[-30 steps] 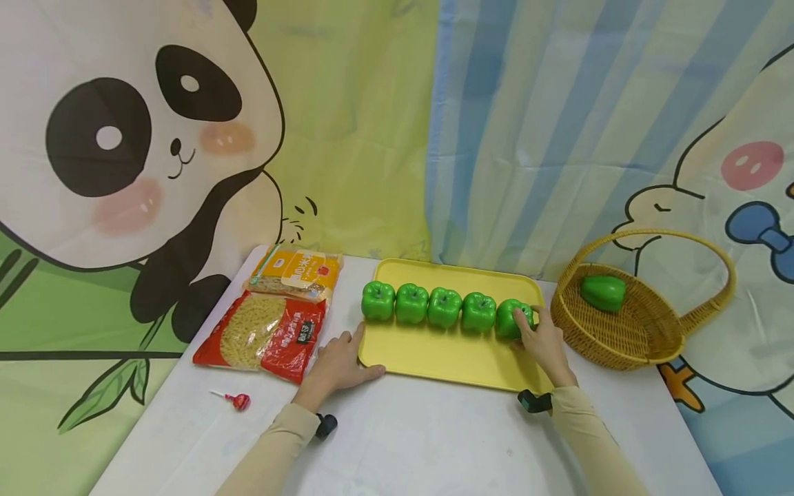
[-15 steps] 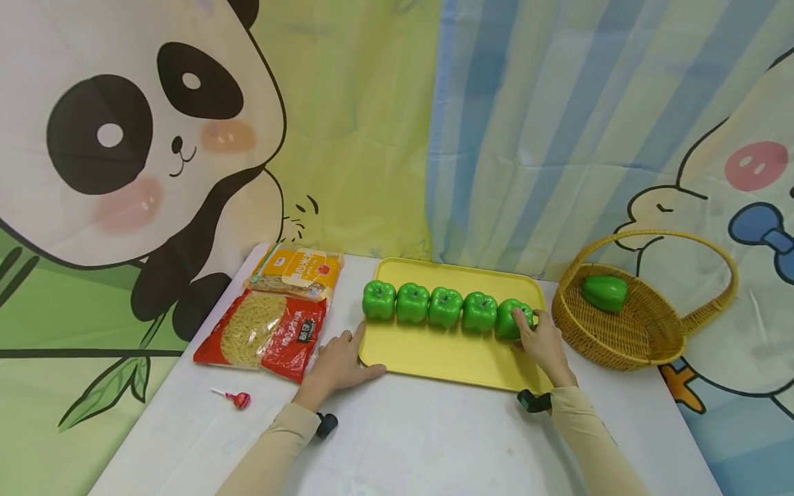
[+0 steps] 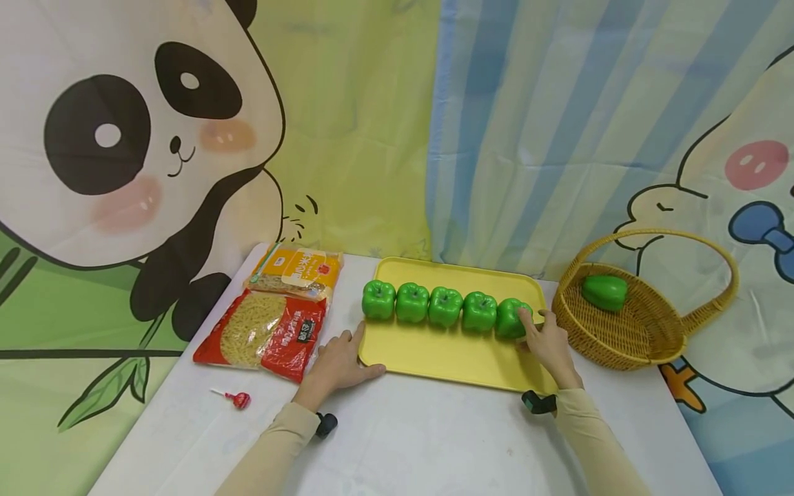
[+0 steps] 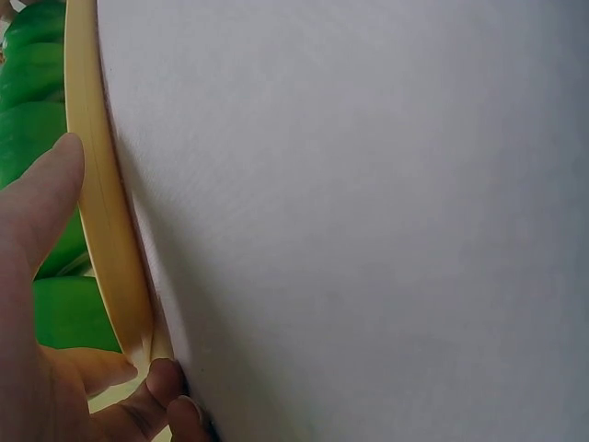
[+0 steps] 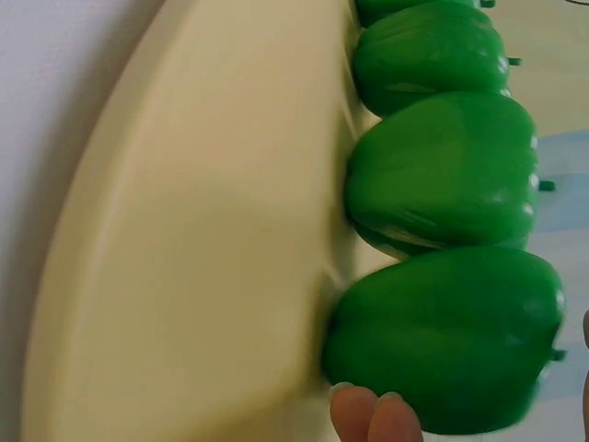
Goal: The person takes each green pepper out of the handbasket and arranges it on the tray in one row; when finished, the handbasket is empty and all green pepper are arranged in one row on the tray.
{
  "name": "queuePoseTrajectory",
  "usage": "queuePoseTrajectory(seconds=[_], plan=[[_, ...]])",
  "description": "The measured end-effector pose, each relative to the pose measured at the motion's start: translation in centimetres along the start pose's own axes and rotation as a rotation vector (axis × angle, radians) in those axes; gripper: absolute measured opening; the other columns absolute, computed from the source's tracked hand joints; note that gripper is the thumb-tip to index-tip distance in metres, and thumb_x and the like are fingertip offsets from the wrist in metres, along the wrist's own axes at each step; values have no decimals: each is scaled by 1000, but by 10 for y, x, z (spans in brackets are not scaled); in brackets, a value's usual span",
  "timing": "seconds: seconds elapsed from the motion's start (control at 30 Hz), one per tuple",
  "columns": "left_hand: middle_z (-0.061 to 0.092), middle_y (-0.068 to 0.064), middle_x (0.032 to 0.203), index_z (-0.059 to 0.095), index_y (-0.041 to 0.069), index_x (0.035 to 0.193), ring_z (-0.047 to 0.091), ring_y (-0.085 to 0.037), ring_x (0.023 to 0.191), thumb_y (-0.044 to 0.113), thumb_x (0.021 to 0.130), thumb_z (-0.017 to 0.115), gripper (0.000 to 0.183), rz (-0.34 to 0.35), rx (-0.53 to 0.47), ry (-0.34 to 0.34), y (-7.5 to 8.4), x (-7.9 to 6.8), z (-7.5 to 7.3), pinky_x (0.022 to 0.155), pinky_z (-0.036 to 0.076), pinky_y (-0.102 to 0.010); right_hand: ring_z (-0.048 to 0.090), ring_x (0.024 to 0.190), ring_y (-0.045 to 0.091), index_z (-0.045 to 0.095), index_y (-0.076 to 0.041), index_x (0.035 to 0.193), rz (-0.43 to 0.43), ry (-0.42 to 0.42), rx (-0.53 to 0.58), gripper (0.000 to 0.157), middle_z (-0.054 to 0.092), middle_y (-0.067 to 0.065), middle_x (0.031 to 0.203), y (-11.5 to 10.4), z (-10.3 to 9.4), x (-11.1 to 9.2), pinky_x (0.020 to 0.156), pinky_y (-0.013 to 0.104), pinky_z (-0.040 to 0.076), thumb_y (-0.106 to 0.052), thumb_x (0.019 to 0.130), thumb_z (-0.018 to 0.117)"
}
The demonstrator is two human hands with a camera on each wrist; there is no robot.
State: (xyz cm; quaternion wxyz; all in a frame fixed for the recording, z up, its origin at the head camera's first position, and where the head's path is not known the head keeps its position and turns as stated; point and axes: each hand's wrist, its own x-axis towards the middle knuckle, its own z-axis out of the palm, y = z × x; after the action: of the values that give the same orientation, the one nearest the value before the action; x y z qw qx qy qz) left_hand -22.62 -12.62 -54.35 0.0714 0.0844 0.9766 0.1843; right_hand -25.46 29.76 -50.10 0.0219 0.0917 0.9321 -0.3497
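Note:
Several green bell peppers stand upright in a row, stems up, on a yellow tray [image 3: 440, 355]. My right hand [image 3: 548, 345] is at the rightmost bell pepper [image 3: 509, 319]; its thumb overlaps the pepper's right side and the other fingers spread away to the right. In the right wrist view two fingertips [image 5: 375, 414] show right at this pepper's side. My left hand [image 3: 338, 362] spans the tray's front left corner with fingers spread. Its thumb lies along the tray rim [image 4: 109, 212] in the left wrist view.
A wicker basket [image 3: 594, 341] with a tall handle stands right of the tray, holding one green bell pepper [image 3: 604, 293] on its side. At left lie a red bag of pasta [image 3: 260, 334], a yellow-orange food packet [image 3: 296, 271] and a red lollipop [image 3: 239, 401].
My right hand has loosened from the rightmost pepper and shifted slightly right, its fingers coming off the pepper's far side. The left hand and the row of peppers stay put.

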Motion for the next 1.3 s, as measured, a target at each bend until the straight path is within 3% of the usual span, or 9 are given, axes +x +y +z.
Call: queuePoseTrajectory(seconds=[0.17, 0.33, 0.5, 0.57, 0.8, 0.97, 1.3], plan=[[60, -18, 123, 24, 14, 161, 60, -31, 101, 75, 77, 68, 113, -10, 5, -13, 1, 0, -1, 95, 47, -61, 75, 93, 36, 15, 9, 155, -39, 28, 49, 96, 57, 36, 135, 0, -21, -9, 101, 66, 45, -69, 100, 28], [61, -18, 121, 23, 14, 161, 60, -31, 100, 75, 77, 68, 114, -4, 4, -12, 1, -1, -1, 93, 48, -61, 76, 84, 34, 22, 7, 154, -46, 122, 34, 89, 61, 35, 131, 4, -47, -13, 92, 63, 50, -65, 102, 29], [61, -19, 121, 23, 14, 161, 61, -32, 100, 75, 77, 69, 114, 3, 8, -8, 1, 0, 0, 93, 49, -61, 70, 101, 47, 25, 3, 155, -6, 195, 28, 88, 56, 35, 137, 12, -75, -12, 87, 60, 50, -67, 100, 28], [61, -19, 122, 23, 14, 161, 61, -32, 100, 74, 77, 69, 113, -1, 9, -10, 1, 0, 0, 94, 48, -62, 61, 114, 52, 25, 2, 156, 14, 208, 33, 89, 53, 35, 140, 16, -85, -9, 87, 61, 48, -67, 100, 29], [61, -18, 122, 22, 15, 161, 61, -32, 101, 75, 77, 68, 114, -5, 2, -7, 1, 0, 0, 94, 48, -61, 36, 134, 58, 20, -1, 159, 104, 185, 29, 91, 41, 36, 149, 38, -117, 12, 95, 67, 40, -69, 98, 26], [61, -18, 122, 22, 14, 161, 61, -31, 100, 76, 77, 67, 114, -7, 7, -11, -1, 0, -1, 92, 49, -59, 19, 142, 61, 17, -5, 161, 115, 161, 6, 91, 34, 36, 154, 46, -137, 32, 102, 72, 32, -70, 98, 24], [60, -20, 128, 22, 15, 161, 61, -34, 107, 78, 76, 66, 114, -13, -4, -27, 0, 0, 0, 97, 46, -62, 32, 134, 62, 25, 2, 157, 32, 145, -63, 90, 37, 39, 150, 60, -162, 64, 97, 72, 35, -67, 100, 27]])
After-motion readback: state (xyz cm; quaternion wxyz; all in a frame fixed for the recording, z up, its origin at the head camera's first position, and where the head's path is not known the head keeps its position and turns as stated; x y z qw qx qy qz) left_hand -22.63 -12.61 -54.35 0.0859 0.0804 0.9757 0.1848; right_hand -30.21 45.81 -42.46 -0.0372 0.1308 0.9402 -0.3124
